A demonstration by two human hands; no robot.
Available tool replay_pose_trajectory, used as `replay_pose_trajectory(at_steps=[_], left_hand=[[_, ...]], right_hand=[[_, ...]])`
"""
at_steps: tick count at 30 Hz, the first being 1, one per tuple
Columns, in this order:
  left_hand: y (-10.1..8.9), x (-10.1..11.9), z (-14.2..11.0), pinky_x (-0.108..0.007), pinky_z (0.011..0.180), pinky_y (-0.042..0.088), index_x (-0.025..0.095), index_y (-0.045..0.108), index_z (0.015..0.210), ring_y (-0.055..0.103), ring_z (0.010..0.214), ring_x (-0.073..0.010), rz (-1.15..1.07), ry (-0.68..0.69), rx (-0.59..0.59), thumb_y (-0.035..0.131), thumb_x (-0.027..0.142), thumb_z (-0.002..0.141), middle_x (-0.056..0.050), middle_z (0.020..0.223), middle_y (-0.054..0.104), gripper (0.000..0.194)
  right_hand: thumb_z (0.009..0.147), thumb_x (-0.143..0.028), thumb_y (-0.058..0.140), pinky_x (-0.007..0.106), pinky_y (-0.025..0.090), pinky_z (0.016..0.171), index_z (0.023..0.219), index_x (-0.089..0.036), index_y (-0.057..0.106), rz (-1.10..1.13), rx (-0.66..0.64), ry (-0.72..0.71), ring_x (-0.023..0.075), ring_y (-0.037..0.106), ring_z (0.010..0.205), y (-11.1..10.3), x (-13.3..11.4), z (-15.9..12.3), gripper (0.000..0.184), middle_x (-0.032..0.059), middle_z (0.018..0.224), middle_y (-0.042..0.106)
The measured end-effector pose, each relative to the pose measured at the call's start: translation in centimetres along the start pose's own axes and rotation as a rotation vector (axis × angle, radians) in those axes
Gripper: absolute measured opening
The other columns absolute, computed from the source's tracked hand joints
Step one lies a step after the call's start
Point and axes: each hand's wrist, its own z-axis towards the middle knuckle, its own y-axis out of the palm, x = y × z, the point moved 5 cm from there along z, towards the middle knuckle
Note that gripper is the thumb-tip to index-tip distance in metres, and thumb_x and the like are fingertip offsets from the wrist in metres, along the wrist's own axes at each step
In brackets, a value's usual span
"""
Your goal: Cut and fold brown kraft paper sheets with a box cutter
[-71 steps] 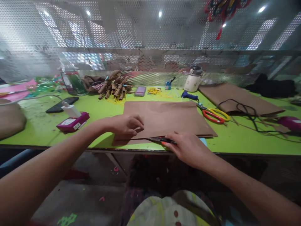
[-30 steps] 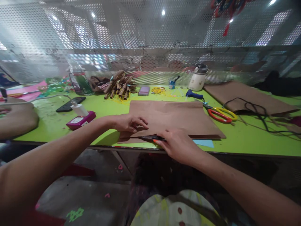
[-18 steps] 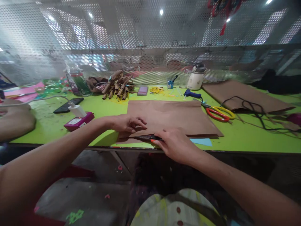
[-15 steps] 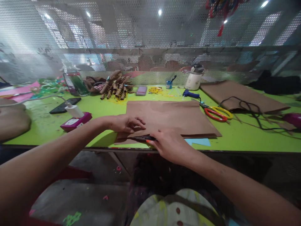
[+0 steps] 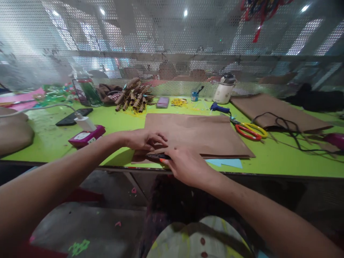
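Sheets of brown paper (image 5: 188, 130) lie stacked near the front edge of the table. Resting on their left part, my left hand (image 5: 145, 139) is open, with its fingers loosely bent and apart. My right hand (image 5: 185, 163) is closed around a dark, slim tool (image 5: 156, 156) with a pointed end and a bit of orange by my fingers. Its point faces left, at the near edge of the paper just below my left hand. The tool's exact kind is not clear, since my fingers cover its rear. Light blue paper pieces (image 5: 231, 163) stick out under the brown sheets.
Red-and-yellow-handled scissors (image 5: 249, 131) and a blue glue gun (image 5: 219, 108) lie right of the paper. Farther back are a cream bottle (image 5: 223, 91), rolled brown pieces (image 5: 135, 98) and more brown paper (image 5: 258, 104). A purple power socket (image 5: 87, 137) and phone (image 5: 73, 117) are left.
My right hand has slid a little to the left with the dark tool, along the paper's near edge. My left hand stays in about the same place on the paper.
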Motion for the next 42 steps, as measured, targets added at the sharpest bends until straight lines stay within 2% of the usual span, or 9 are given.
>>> replay_pose_trajectory(at_steps=[9,16,19,24,27,30,34,38,42], left_hand=[[0.1,-0.4,0.0,-0.03,0.102,0.042,0.022,0.061,0.128,0.049,0.127,-0.0236,-0.018,0.011,0.006,0.058,0.023,0.086,-0.009,0.138,0.051,0.042],[0.1,-0.2,0.2,-0.031,0.104,0.039,0.022,0.062,0.126,0.051,0.123,-0.0232,0.006,0.017,0.03,0.059,0.027,0.086,-0.01,0.135,0.052,0.041],[0.2,0.5,0.5,-0.03,0.102,0.04,0.019,0.066,0.118,0.055,0.117,-0.0228,0.03,-0.042,0.092,0.058,0.034,0.086,-0.009,0.127,0.057,0.036],[0.4,3.8,1.1,-0.031,0.085,0.046,0.02,0.068,0.098,0.059,0.091,-0.0205,0.23,-0.208,0.224,0.055,0.048,0.086,-0.007,0.106,0.058,0.033],[0.9,5.8,1.6,-0.033,0.074,0.046,0.018,0.065,0.088,0.058,0.08,-0.0222,0.366,-0.298,0.264,0.056,0.058,0.082,-0.009,0.097,0.057,0.042],[1.7,6.6,2.2,-0.04,0.076,0.047,0.018,0.066,0.096,0.058,0.085,-0.0288,0.486,-0.336,0.295,0.052,0.063,0.083,-0.013,0.099,0.059,0.049],[2.6,5.9,2.4,-0.048,0.085,0.046,0.019,0.062,0.12,0.057,0.101,-0.0357,0.553,-0.318,0.356,0.043,0.063,0.088,-0.018,0.115,0.059,0.057],[2.9,5.2,2.3,-0.049,0.085,0.047,0.021,0.064,0.12,0.059,0.103,-0.0358,0.59,-0.283,0.382,0.036,0.062,0.091,-0.018,0.118,0.061,0.058],[3.0,5.0,2.3,-0.047,0.085,0.047,0.022,0.066,0.117,0.061,0.1,-0.0336,0.606,-0.239,0.426,0.035,0.06,0.093,-0.016,0.116,0.064,0.055]], right_hand=[[0.096,-0.033,0.047,0.032,0.045,0.075,0.109,-0.018,0.067,0.096,0.029,-0.102,0.0242,0.066,0.094,0.6,-2.5,1.3,0.028,0.012,0.102,0.072],[0.096,-0.031,0.046,0.033,0.045,0.066,0.098,-0.018,0.066,-0.009,0.104,-0.106,0.0233,0.06,0.079,-0.7,-0.4,-4.3,0.024,0.0103,0.09,0.065],[0.097,-0.029,0.047,0.032,0.047,0.073,0.115,-0.021,0.063,0.065,0.218,-0.082,0.0212,0.059,0.086,-2.5,3.9,-8.5,0.026,0.0088,0.094,0.064],[0.091,-0.037,0.053,0.039,0.047,0.085,0.114,-0.019,0.065,-0.128,0.588,0.278,0.027,0.063,0.096,-6.1,17.2,-13.3,0.031,0.0131,0.105,0.068],[0.09,-0.041,0.048,0.039,0.047,0.073,0.108,-0.016,0.069,-0.267,0.547,0.557,0.0301,0.065,0.087,-6.0,24.3,-13.5,0.037,0.0179,0.098,0.07],[0.09,-0.041,0.047,0.039,0.046,0.067,0.11,-0.012,0.069,-0.283,0.53,0.632,0.032,0.065,0.082,-4.9,27.5,-12.6,0.042,0.0197,0.096,0.071],[0.091,-0.041,0.044,0.039,0.046,0.068,0.112,-0.013,0.068,-0.302,0.488,0.671,0.0318,0.064,0.086,-3.5,28.6,-11.7,0.042,0.0178,0.097,0.07],[0.09,-0.037,0.047,0.044,0.045,0.08,0.113,-0.01,0.067,-0.411,0.551,0.63,0.0342,0.057,0.096,-4.3,27.8,-11.8,0.041,0.02,0.099,0.065],[0.09,-0.031,0.051,0.045,0.044,0.089,0.11,-0.016,0.066,-0.304,0.674,0.373,0.0296,0.054,0.102,-6.5,24.0,-10.8,0.029,0.0153,0.105,0.063]])
